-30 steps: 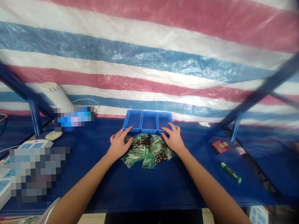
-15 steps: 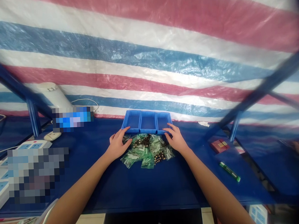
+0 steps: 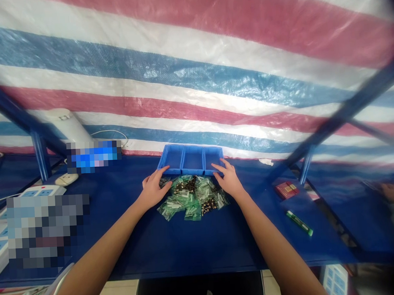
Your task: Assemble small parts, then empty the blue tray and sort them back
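Three blue bins (image 3: 193,171) stand side by side at the back of the blue table (image 3: 188,248), and no contents show in them. In front of them lies a pile of small clear-green plastic bags (image 3: 192,210) with metal pins and dark and brass-coloured fittings inside. My left hand (image 3: 155,188), fingers spread, rests by the front left corner of the bins and the left edge of the pile. On the other side my right hand (image 3: 229,178) is open too, its fingertips at the right bin's front edge. Neither hand holds anything.
A white power strip (image 3: 45,190) and blurred-out items lie at the left, near a white cylinder (image 3: 70,127). To the right are a red box (image 3: 286,189) and a green packet (image 3: 299,223). Blue frame bars (image 3: 329,122) slant on both sides before a striped sheet (image 3: 194,78).
The whole view has shifted slightly, so everything appears a little further left. The hands, bins and bags keep nearly the same places relative to each other.
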Demonstrator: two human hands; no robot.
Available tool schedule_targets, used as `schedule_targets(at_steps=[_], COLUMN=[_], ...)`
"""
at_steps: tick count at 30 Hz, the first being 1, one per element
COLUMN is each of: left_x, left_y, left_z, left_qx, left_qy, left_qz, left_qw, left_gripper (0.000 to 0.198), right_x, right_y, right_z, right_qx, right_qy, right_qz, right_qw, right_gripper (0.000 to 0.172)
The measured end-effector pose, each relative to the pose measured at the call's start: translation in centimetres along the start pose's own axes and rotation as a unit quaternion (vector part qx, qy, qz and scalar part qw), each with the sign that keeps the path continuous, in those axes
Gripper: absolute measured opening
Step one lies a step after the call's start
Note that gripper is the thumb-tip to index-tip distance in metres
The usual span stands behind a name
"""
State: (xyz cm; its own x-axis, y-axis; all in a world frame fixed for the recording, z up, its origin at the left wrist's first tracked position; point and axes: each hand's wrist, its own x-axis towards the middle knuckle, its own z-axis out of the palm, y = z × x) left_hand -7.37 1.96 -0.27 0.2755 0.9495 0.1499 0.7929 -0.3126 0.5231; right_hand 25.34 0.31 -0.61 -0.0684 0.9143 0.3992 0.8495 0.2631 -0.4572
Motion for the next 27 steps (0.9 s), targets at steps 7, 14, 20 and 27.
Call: schedule_targets(at_steps=[7, 14, 20, 27], left_x=[0.1, 3.4, 1.5, 0.8], left_y=[4.2, 9.2, 8.9, 9.2], left_z=[-0.3, 0.9, 2.8, 2.9], left_qx=[0.057, -0.052, -0.007, -0.024], left_qy=[0.179, 0.180, 0.055, 0.040], left_qz=[0.018, 0.087, 0.147, 0.144], left_qw=[0.982, 0.978, 0.988, 0.989], left_gripper=[0.056, 0.024, 0.024, 0.023], right_x=[0.5, -0.6, -1.7, -1.7], right_y=[-3.8, -6.7, -4.9, -5.3], right_z=[-2.5, -3.7, -3.6, -3.1], right_qx=[0.043, 0.167, 0.116, 0.114], right_qy=[0.142, -0.203, -0.263, -0.233], right_qz=[0.088, -0.015, -0.013, -0.032], right_qw=[0.985, 0.965, 0.958, 0.965], right_gripper=[0.025, 0.030, 0.038, 0.042])
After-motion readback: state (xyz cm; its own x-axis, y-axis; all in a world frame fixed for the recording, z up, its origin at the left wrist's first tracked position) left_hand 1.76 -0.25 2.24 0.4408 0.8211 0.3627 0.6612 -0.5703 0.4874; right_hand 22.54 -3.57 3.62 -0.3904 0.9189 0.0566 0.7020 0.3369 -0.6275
